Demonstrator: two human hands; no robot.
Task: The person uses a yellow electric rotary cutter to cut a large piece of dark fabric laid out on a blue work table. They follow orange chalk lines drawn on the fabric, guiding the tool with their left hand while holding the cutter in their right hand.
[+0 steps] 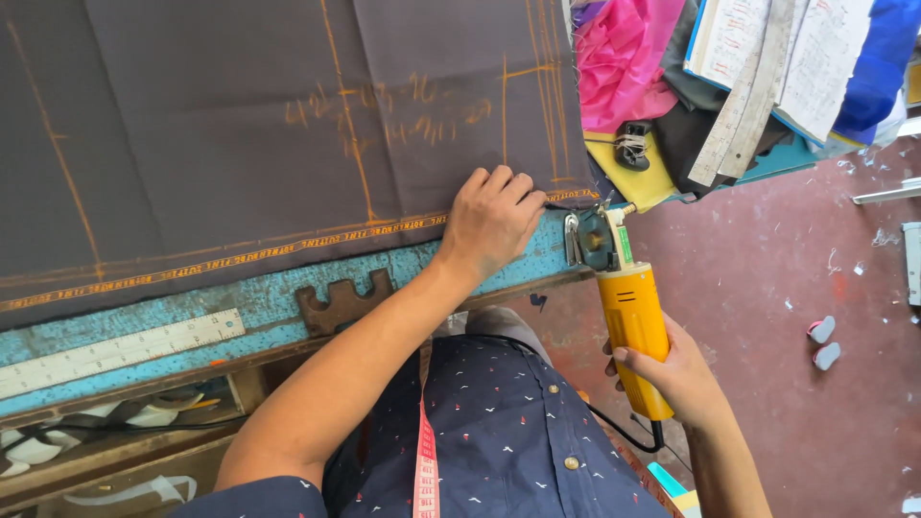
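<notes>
A dark grey cloth (240, 125) marked with orange chalk lines lies spread over a blue worktable (288, 293). My left hand (491, 219) presses down on the cloth's near edge by its woven orange selvedge, fingers curled on the fabric. My right hand (672, 369) grips the yellow handle of an electric rotary cloth cutter (624, 293). The cutter's round blade head sits at the table's edge, just right of my left hand and close to the cloth's corner. A black cord runs from the cutter's rear.
A white ruler (120, 350) and a brown notched metal piece (341, 302) lie on the table's near edge. Pink and yellow fabric (624, 58), papers and a long ruler (743, 96) pile at the right. A pink tape measure (425, 451) hangs over my shirt. Red floor (796, 288) lies beyond.
</notes>
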